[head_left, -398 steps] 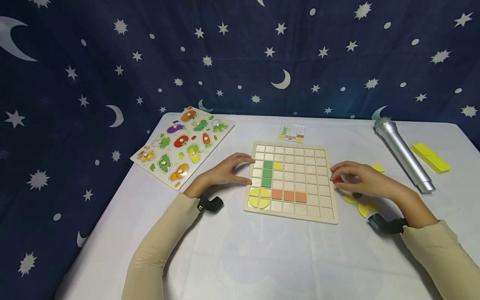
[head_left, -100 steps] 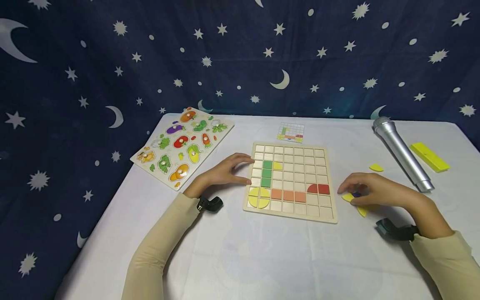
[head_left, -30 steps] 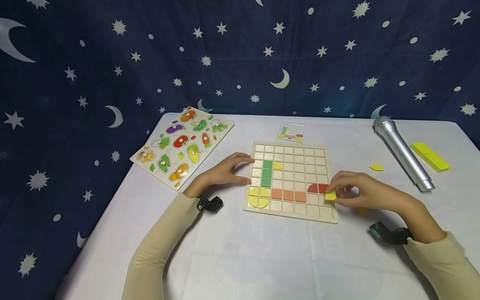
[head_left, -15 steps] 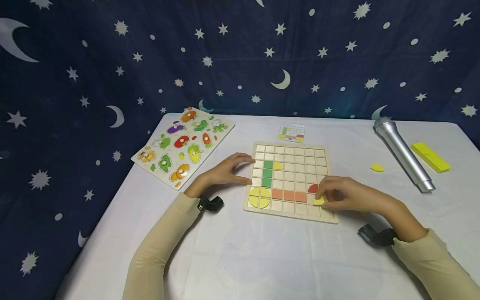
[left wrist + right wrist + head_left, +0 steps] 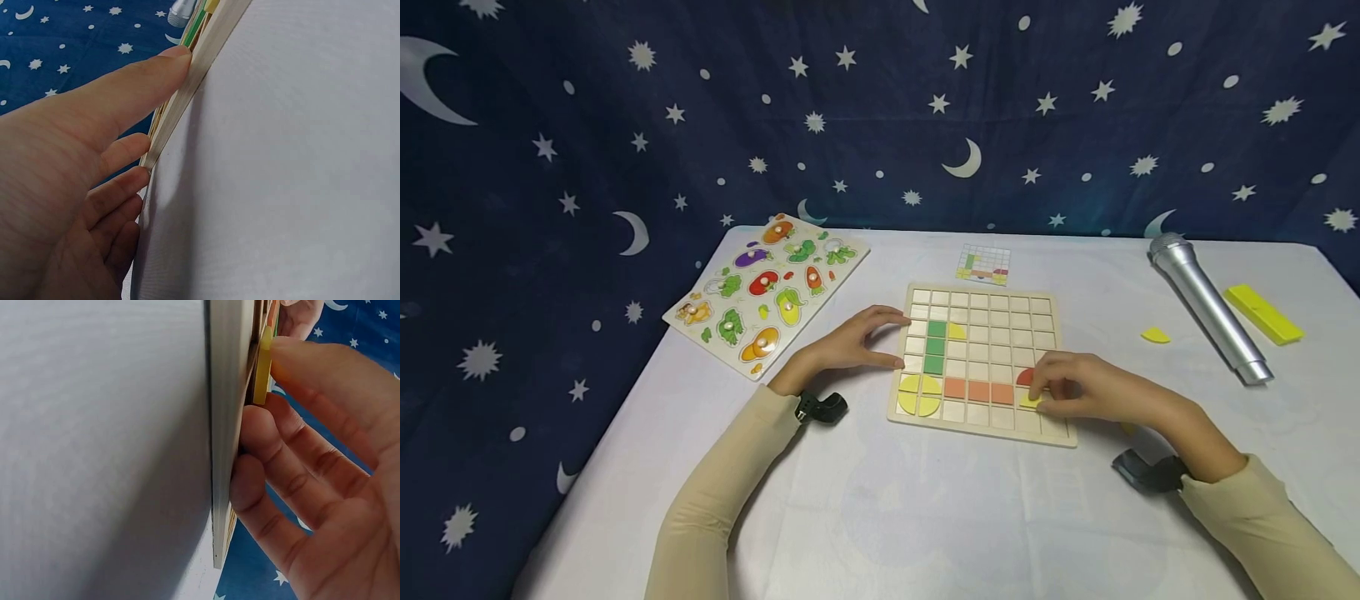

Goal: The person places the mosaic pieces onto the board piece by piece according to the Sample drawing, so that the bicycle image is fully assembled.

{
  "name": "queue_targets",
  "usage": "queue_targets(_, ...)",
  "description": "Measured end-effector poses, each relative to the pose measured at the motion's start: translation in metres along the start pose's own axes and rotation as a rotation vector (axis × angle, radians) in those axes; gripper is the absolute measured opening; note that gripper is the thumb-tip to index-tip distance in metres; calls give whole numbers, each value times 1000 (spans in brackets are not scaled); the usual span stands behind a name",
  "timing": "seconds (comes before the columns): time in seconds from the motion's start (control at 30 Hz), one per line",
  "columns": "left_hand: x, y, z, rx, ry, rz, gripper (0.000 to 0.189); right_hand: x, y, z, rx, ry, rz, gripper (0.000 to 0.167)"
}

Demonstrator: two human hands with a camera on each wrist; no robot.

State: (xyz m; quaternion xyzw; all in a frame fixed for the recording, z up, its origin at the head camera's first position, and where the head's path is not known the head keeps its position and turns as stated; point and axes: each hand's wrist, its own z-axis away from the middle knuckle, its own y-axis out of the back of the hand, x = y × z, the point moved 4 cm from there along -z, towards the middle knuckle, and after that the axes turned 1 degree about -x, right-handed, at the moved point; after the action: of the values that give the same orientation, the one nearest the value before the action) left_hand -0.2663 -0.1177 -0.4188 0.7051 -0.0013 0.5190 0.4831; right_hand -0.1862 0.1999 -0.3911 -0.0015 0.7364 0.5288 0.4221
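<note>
A wooden grid board (image 5: 981, 429) lies in the middle of the white table, with green, orange, red and yellow tiles in some squares. My left hand (image 5: 857, 340) touches its left edge, thumb and fingertips at the rim; in the left wrist view the thumb (image 5: 150, 78) lies along the side. Over the lower right squares, my right hand (image 5: 1093, 387) pinches a yellow tile (image 5: 1028, 401), just right of the orange row (image 5: 978, 392). The right wrist view has this tile tilted on the board, with the fingertips on it. A red quarter-circle tile (image 5: 1026, 377) shows beside my fingers; the red square is hidden.
A small pattern card (image 5: 982, 265) lies behind the board. On the left is a vegetable knob puzzle (image 5: 801, 321). At right are a silver microphone (image 5: 1210, 308), a yellow box (image 5: 1264, 314) and a loose yellow tile (image 5: 1155, 335). Another yellow piece (image 5: 1127, 428) peeks from under my right wrist.
Two red tiles have come onto the board since the oldest frame. My right hand has picked up a yellow tile and carried it left onto the board. The left hand stays put.
</note>
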Motion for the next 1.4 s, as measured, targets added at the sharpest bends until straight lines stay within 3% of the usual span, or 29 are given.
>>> queue_targets(0.3, -1, 0, -2, 0, 8, 11, 69, -4, 1, -3, -1, 18, 13, 16)
queue_targets(0.73, 1, -1, -3, -10, 15, 8, 69, -1, 3, 1, -38, -79, -20, 16)
queue_targets(1.1, -2, -2, -3, -3, 8, 2, 69, 2, 14, 18, 96, -63, -35, 22)
queue_targets(1.4, 1, 0, 0, 0, 5, -8, 69, 7, 27, 38, 131, -81, 26, 26)
